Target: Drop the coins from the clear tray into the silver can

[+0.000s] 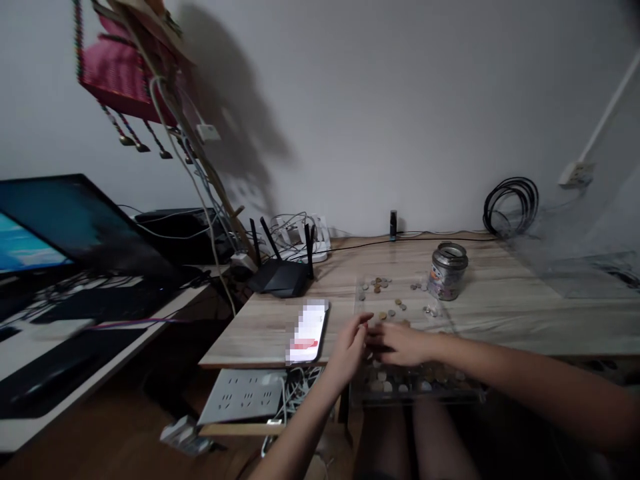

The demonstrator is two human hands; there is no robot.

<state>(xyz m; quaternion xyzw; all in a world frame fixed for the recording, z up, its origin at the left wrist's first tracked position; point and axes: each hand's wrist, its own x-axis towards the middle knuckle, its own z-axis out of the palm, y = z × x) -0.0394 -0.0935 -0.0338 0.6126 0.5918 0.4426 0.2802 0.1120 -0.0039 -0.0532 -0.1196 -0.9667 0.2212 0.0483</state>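
Meeting at the table's [525, 313] near edge, left hand [350, 347] and right hand [400, 343] touch fingertips; grip too blurred to tell; loose coins [395, 303] lie just beyond the fingers; tin [447, 270] far right; phone [309, 331] left.

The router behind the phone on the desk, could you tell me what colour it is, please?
Black, antennas included; the router shows in the head view.

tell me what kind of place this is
Probably a home desk corner: a black antennaed router, a dark angled monitor, and a light wood-grain table with scattered coins beside a metal tin.
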